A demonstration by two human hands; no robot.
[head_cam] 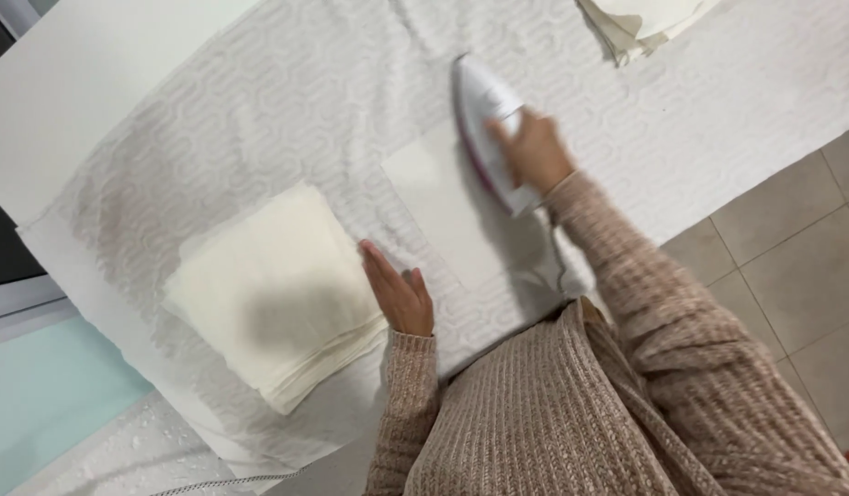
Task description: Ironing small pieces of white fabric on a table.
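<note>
Her right hand [532, 150] is clamped on the white iron [484, 124] at upper centre, over a flat cloth [443, 207]; her left hand [397, 292] lies open, fingers together, beside the folded stack [273, 294].

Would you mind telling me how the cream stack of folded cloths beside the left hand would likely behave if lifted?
The cream stack of folded cloths probably flops: its edges look thin and soft. Its loose layers might slide apart.

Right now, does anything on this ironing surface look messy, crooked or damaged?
Nothing serious. The stack of cream folded cloths by the left hand is slightly fanned, its lower edges not lined up. The right hand holds the white iron on a flat white cloth square; no scorch marks show.
</note>
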